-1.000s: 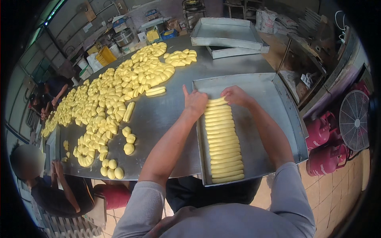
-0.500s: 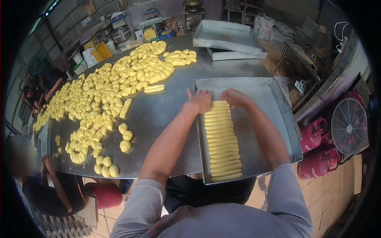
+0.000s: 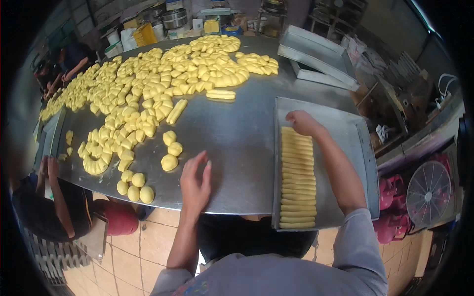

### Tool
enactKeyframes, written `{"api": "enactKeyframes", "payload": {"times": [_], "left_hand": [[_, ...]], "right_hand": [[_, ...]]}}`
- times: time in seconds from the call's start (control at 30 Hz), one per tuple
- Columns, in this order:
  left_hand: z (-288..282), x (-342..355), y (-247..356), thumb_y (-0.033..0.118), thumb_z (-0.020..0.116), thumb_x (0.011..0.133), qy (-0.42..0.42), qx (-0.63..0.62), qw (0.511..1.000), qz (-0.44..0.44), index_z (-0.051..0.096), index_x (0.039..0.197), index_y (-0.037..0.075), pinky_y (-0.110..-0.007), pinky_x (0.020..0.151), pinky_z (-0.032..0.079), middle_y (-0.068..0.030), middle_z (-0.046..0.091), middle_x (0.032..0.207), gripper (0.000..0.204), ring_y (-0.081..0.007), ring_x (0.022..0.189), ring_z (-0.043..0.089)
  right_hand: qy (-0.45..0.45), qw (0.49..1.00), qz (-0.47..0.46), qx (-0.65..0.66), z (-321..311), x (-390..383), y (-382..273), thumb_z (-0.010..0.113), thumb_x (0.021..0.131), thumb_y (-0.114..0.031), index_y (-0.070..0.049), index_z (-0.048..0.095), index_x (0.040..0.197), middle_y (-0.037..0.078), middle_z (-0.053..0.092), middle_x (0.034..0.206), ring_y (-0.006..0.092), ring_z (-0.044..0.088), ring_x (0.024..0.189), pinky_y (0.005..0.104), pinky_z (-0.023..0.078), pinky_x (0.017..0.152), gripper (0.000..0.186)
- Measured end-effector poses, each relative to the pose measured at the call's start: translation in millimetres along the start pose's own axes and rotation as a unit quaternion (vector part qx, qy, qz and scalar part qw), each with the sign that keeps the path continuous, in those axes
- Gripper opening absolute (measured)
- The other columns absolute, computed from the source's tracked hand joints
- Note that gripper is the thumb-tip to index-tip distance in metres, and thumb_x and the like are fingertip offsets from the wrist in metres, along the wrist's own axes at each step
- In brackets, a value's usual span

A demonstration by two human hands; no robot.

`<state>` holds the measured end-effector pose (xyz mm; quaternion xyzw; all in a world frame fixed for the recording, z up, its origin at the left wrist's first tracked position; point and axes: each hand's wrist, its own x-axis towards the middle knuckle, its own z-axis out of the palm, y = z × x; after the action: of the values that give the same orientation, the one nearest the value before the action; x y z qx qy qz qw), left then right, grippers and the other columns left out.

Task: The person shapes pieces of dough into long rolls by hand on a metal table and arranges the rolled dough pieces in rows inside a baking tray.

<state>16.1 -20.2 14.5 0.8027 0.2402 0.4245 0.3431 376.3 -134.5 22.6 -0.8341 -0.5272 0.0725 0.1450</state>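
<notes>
My left hand (image 3: 195,182) is off the tray, fingers apart and empty, over the steel table (image 3: 237,148) near small dough balls (image 3: 169,162). My right hand (image 3: 301,122) is at the top of a column of yellow dough sticks (image 3: 297,187) inside a metal tray (image 3: 353,172), its fingers bent and closed; whether they hold anything is hidden. A large spread of yellow dough pieces (image 3: 138,84) covers much of the table's left and back, with loose sticks (image 3: 220,94) at its edge.
Two stacked empty trays (image 3: 316,54) sit at the back right. Co-workers (image 3: 71,64) are at the far left, and another person (image 3: 59,212) sits by the near left. A fan (image 3: 427,196) and pink gas cylinders (image 3: 390,227) stand right of the table.
My left hand has left the tray, moving down and left with fingers spreading. My right hand stays at the column's top. The view has shifted, so the tray appears farther right.
</notes>
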Motion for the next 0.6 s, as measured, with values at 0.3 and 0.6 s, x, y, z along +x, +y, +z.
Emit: {"api": "enactKeyframes", "payload": {"times": [0.3,0.6], "left_hand": [[-12,-46,-20,0.004,0.062,0.081,0.095,0.109,0.989,-0.035,0.063,0.097,0.002,-0.036,0.071,0.044,-0.0119,0.060,0.081,0.016,-0.0275,0.076,0.056],[-9,-44,-21,0.004,0.062,0.078,0.096,0.099,0.990,-0.031,0.064,0.091,0.001,-0.035,0.069,0.044,-0.0113,0.060,0.077,0.013,-0.0271,0.073,0.057]], "right_hand": [[0.096,0.987,-0.077,0.104,22,117,-92,0.055,0.077,-0.007,-0.001,0.064,0.095,0.018,0.066,0.089,0.0328,0.063,0.080,0.0375,0.049,0.073,0.021],[-0.013,0.981,0.173,0.084,73,205,-121,0.068,0.069,-0.016,0.000,0.066,0.091,0.017,0.067,0.084,0.0251,0.066,0.077,0.0339,0.051,0.067,0.028]]}}
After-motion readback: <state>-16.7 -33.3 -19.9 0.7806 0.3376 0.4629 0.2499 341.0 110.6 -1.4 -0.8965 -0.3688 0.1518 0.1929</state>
